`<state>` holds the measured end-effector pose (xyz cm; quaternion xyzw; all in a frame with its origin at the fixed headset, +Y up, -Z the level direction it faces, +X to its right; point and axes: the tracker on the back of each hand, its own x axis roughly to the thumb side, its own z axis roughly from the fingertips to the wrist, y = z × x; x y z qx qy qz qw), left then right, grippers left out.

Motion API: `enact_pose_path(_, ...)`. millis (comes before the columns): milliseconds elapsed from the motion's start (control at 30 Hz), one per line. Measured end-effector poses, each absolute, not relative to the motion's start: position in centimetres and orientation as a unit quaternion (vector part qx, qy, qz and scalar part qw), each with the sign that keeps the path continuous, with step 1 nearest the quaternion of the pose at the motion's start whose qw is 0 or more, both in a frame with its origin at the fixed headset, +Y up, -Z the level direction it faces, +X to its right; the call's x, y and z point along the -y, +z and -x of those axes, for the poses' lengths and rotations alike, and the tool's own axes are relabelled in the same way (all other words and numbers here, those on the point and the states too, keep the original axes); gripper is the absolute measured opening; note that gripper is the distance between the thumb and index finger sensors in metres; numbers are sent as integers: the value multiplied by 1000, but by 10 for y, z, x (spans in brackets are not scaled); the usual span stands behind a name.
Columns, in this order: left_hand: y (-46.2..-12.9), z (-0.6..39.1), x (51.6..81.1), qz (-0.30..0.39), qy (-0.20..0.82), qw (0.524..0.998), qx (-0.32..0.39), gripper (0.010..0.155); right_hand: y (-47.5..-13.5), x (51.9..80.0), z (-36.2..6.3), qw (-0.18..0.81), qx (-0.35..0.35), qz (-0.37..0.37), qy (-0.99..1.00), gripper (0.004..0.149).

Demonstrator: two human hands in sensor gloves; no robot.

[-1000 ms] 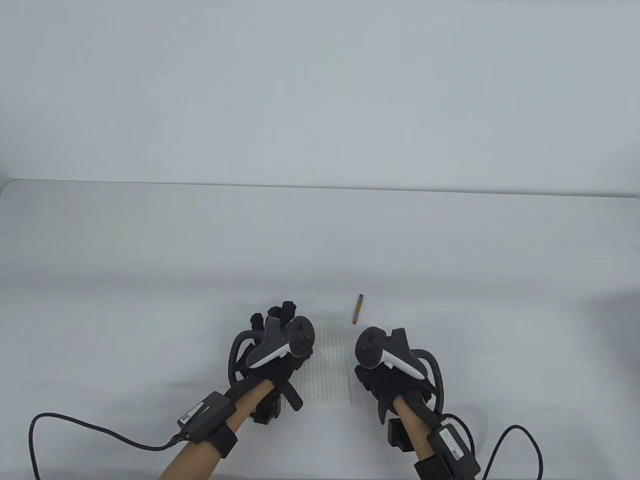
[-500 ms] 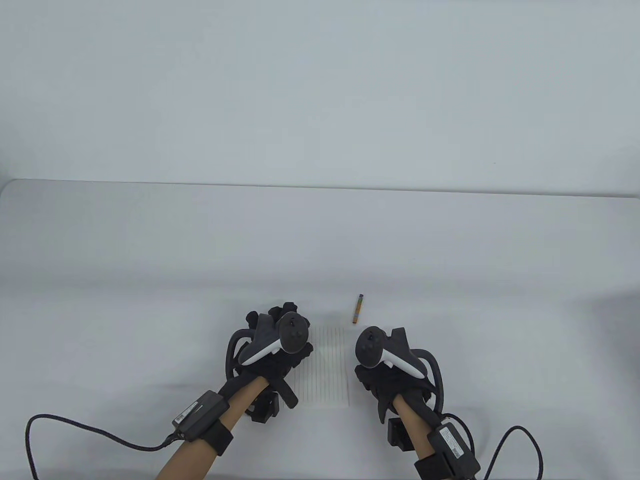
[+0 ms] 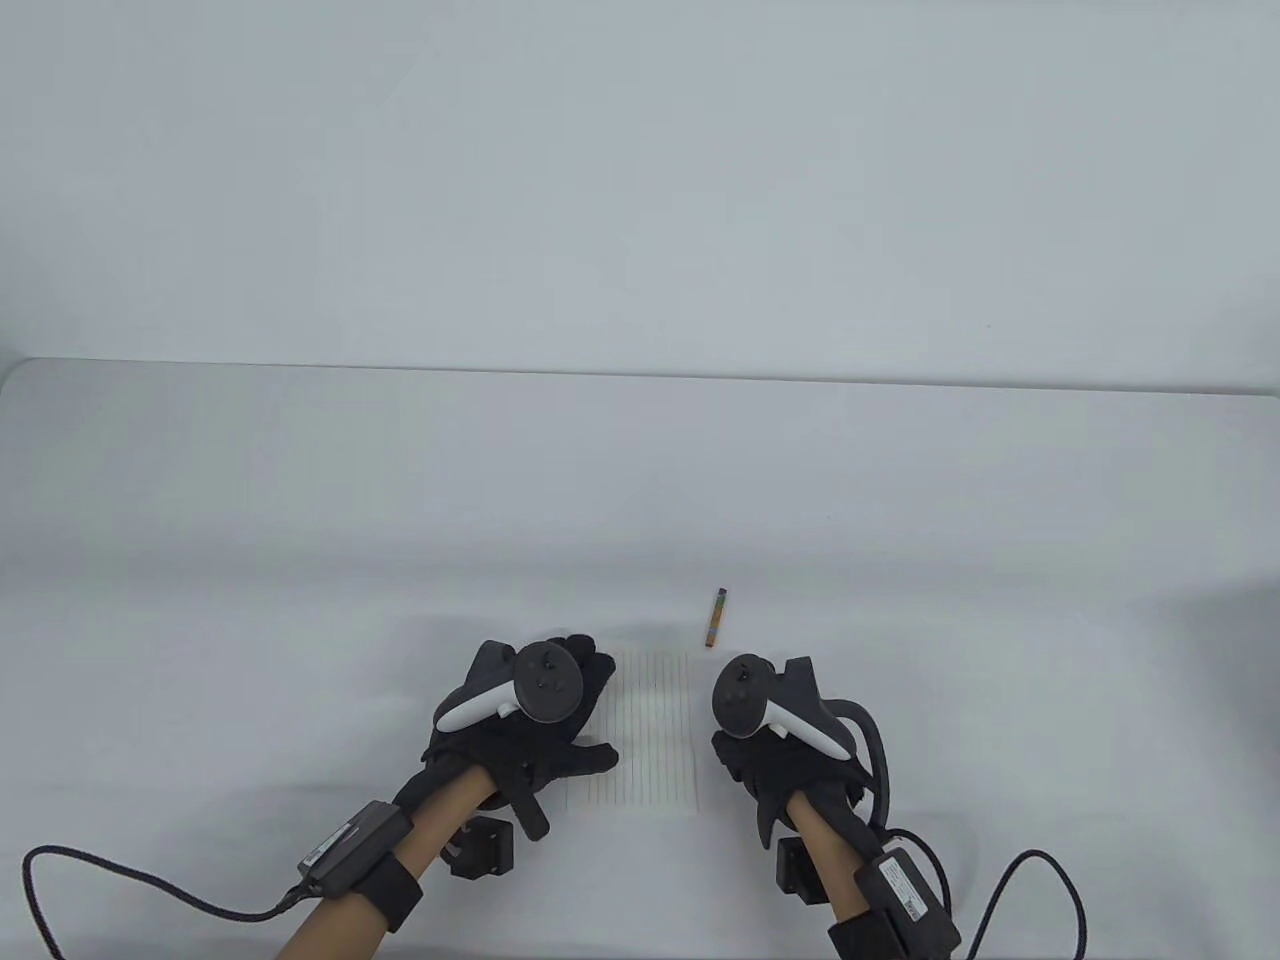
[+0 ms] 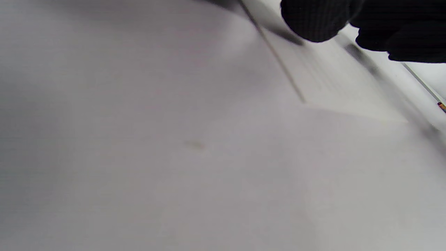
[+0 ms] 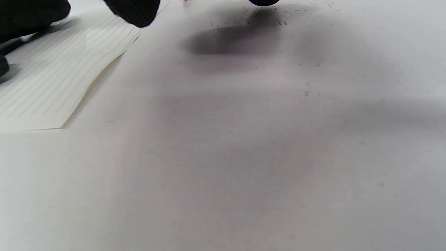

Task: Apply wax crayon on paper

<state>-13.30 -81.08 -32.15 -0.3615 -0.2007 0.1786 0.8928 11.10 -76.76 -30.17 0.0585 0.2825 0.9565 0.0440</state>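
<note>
A small sheet of lined paper (image 3: 650, 730) lies flat on the white table near the front edge. It also shows in the left wrist view (image 4: 334, 80) and the right wrist view (image 5: 52, 80). A short crayon with a multicoloured wrapper (image 3: 717, 618) lies on the table just beyond the paper's far right corner, and its end shows in the left wrist view (image 4: 441, 106). My left hand (image 3: 590, 700) rests on the paper's left part with the thumb stretched over it. My right hand (image 3: 745, 745) hovers just right of the paper and holds nothing. Neither hand touches the crayon.
The white table (image 3: 300, 500) runs back to a pale wall. Dark cables (image 3: 150, 880) trail from both wrists along the front edge. Fine dark specks (image 5: 306, 62) lie on the table in the right wrist view.
My left hand has slid left and toward me and flattened onto the paper's left part, uncovering more of the sheet. The right hand, the paper and the crayon have stayed put.
</note>
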Motion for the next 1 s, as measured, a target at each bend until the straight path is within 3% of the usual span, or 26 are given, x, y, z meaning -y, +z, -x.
enact_pose_path(400, -323, 128, 817, 392, 152, 884, 204, 86, -306, 764, -124, 30, -241, -14, 970, 67)
enact_pose_path(567, -322, 128, 816, 393, 149, 884, 204, 86, -313, 752, -129, 84, -227, -1, 970, 66)
enact_pose_path(667, -322, 128, 817, 395, 151, 883, 204, 86, -320, 750, -119, 99, -212, 10, 972, 66)
enact_pose_path(833, -324, 130, 817, 406, 171, 874, 206, 81, -336, 745, -94, 34, -192, 8, 981, 66)
enact_pose_path(1000, -325, 131, 817, 412, 183, 869, 203, 74, -365, 744, -87, 22, -168, 60, 984, 65)
